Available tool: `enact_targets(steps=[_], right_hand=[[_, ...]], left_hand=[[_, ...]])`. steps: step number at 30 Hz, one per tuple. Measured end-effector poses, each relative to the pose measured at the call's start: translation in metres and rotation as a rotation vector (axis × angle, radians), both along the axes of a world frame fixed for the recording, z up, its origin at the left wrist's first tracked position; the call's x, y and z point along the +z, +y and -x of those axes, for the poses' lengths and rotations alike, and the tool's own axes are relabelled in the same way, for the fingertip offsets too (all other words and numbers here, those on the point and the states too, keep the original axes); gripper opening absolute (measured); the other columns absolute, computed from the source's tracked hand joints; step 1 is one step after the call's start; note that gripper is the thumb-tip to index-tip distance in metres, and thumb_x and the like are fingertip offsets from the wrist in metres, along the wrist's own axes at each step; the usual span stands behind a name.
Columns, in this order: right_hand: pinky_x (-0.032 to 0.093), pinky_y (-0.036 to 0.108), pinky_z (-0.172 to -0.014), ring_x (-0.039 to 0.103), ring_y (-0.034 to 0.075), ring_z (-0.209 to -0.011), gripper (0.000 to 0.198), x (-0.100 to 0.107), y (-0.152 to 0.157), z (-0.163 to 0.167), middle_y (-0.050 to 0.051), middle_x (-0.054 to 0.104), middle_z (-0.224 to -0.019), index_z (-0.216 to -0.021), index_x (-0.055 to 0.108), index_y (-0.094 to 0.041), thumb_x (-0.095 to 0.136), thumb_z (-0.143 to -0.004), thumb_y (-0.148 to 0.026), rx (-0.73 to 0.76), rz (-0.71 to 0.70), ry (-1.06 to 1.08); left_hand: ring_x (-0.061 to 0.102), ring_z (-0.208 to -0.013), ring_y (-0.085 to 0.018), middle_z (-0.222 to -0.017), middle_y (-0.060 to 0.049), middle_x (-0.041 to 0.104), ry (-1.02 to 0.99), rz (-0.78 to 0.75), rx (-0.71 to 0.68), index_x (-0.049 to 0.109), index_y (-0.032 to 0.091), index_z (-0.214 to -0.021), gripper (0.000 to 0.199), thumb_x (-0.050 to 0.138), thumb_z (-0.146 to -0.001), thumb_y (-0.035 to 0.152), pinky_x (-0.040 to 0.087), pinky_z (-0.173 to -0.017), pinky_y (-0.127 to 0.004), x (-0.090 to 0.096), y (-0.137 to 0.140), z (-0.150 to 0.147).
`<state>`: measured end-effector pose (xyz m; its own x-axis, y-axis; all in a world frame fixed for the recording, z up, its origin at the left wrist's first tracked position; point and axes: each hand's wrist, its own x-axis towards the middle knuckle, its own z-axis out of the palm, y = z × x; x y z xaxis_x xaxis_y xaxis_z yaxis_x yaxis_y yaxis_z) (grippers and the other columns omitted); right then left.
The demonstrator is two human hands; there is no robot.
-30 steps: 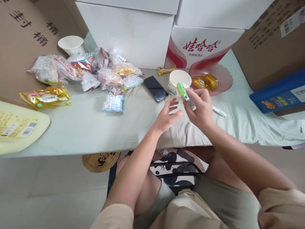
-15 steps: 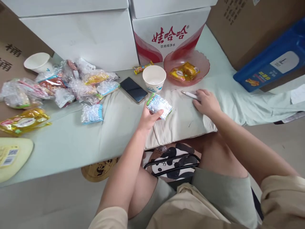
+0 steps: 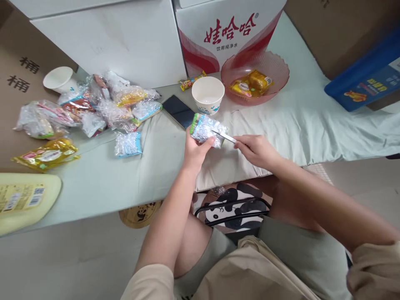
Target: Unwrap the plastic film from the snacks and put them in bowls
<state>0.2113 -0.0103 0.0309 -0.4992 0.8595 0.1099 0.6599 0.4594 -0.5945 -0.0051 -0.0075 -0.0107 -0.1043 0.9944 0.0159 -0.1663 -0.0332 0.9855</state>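
My left hand [image 3: 196, 151] grips a small shiny plastic packet [image 3: 204, 127] with a green end, its thumb lying across the front. In my right hand [image 3: 258, 151] is a slim white utility knife [image 3: 227, 136], and its tip touches the packet's face. Whether the tip has gone through the wrapper, I cannot tell. Just behind the packet stands a white paper cup [image 3: 208, 95]. A dark phone [image 3: 179, 110] lies to the left of the cup, partly covered by the packet and my left fingers.
A pink ribbed bowl [image 3: 278, 85] holds several yellow-wrapped snacks. Wrapped snacks [image 3: 109, 104] are heaped at left, near another paper cup [image 3: 59, 80]. White cartons [image 3: 115, 46] back the cloth-covered table [image 3: 162, 166]. A blue bottle [image 3: 359, 83] is at right, a pale yellow container [image 3: 28, 200] at left.
My right hand has lifted the utility knife off the table and brought it left to the packet. The packet stays in my left hand. The camera view has shifted slightly.
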Motion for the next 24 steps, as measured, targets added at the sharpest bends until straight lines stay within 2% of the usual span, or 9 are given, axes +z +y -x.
enact_targets(steps=[3,5,8,10,12,15,17,20,24], right_hand=[[0.046,0.032,-0.066,0.067,0.022,-0.071,0.036,-0.008,0.001,-0.027,0.007,0.073,-0.077,-0.087,0.072,-0.021,0.039,-0.098,-0.032,-0.063,0.015,-0.152],[0.046,0.034,-0.065,0.067,0.024,-0.071,0.036,-0.014,0.004,-0.046,0.008,0.073,-0.077,-0.089,0.073,-0.022,0.04,-0.098,-0.033,-0.169,-0.028,-0.258],[0.05,0.043,-0.075,0.069,0.032,-0.091,0.037,-0.022,0.009,-0.059,0.014,0.076,-0.099,-0.107,0.074,-0.021,0.041,-0.097,-0.034,-0.364,-0.191,-0.326],[0.051,0.052,-0.088,0.066,0.038,-0.11,0.039,-0.025,0.01,-0.056,0.017,0.074,-0.116,-0.118,0.072,-0.018,0.043,-0.096,-0.033,-0.418,-0.294,-0.288],[0.049,0.056,-0.099,0.063,0.038,-0.12,0.04,-0.025,0.009,-0.046,0.018,0.071,-0.124,-0.123,0.069,-0.017,0.045,-0.096,-0.032,-0.341,-0.319,-0.195],[0.049,0.056,-0.106,0.064,0.034,-0.121,0.038,-0.024,0.001,-0.023,0.016,0.071,-0.126,-0.127,0.066,-0.02,0.047,-0.096,-0.032,-0.13,-0.24,-0.052],[0.05,0.056,-0.106,0.063,0.034,-0.123,0.04,-0.023,-0.004,-0.007,0.015,0.068,-0.132,-0.131,0.062,-0.021,0.051,-0.094,-0.033,-0.044,-0.18,-0.001],[0.051,0.054,-0.103,0.062,0.035,-0.123,0.05,-0.024,-0.005,0.011,0.016,0.065,-0.136,-0.14,0.055,-0.02,0.055,-0.092,-0.033,0.012,-0.11,0.029],[0.052,0.049,-0.097,0.065,0.032,-0.112,0.056,-0.026,0.001,0.021,0.013,0.07,-0.121,-0.144,0.051,-0.02,0.057,-0.088,-0.028,0.009,-0.055,0.055]], left_hand=[[0.067,-0.106,-0.023,-0.131,-0.008,0.059,-0.035,0.012,0.076,0.035,0.039,-0.135,0.081,0.084,-0.072,0.054,0.058,-0.078,-0.035,0.001,0.0,0.009],[0.068,-0.099,-0.021,-0.125,-0.007,0.062,0.031,-0.002,0.07,0.036,0.037,-0.136,0.078,0.081,-0.074,0.056,0.057,-0.076,-0.033,0.002,-0.003,0.009],[0.067,-0.084,-0.017,-0.104,-0.005,0.067,0.228,-0.039,-0.004,0.047,0.03,-0.127,0.059,0.072,-0.083,0.059,0.055,-0.074,-0.03,0.005,-0.013,-0.002],[0.068,-0.085,-0.018,-0.098,-0.004,0.068,0.42,-0.077,-0.009,0.054,0.027,-0.121,0.045,0.064,-0.09,0.057,0.055,-0.077,-0.03,0.007,-0.02,-0.01],[0.067,-0.105,-0.023,-0.109,-0.008,0.068,0.596,-0.14,0.053,0.062,0.025,-0.111,0.034,0.059,-0.094,0.054,0.054,-0.089,-0.035,0.009,-0.022,-0.013],[0.056,-0.131,-0.029,-0.126,-0.014,0.064,0.711,-0.209,0.115,0.066,0.022,-0.094,0.031,0.055,-0.096,0.051,0.046,-0.109,-0.043,0.009,-0.015,-0.007],[0.06,-0.125,-0.029,-0.12,-0.014,0.066,0.729,-0.192,0.069,0.066,0.021,-0.092,0.027,0.063,-0.091,0.049,0.046,-0.109,-0.045,0.009,-0.009,-0.001],[0.068,-0.098,-0.024,-0.097,-0.008,0.07,0.675,-0.106,0.042,0.064,0.021,-0.085,0.021,0.076,-0.08,0.038,0.053,-0.095,-0.04,0.01,-0.004,0.007],[0.068,-0.075,-0.017,-0.073,-0.001,0.066,0.289,0.029,0.136,0.057,0.022,-0.078,0.019,0.062,-0.089,0.036,0.055,-0.083,-0.034,0.015,-0.008,0.015]])
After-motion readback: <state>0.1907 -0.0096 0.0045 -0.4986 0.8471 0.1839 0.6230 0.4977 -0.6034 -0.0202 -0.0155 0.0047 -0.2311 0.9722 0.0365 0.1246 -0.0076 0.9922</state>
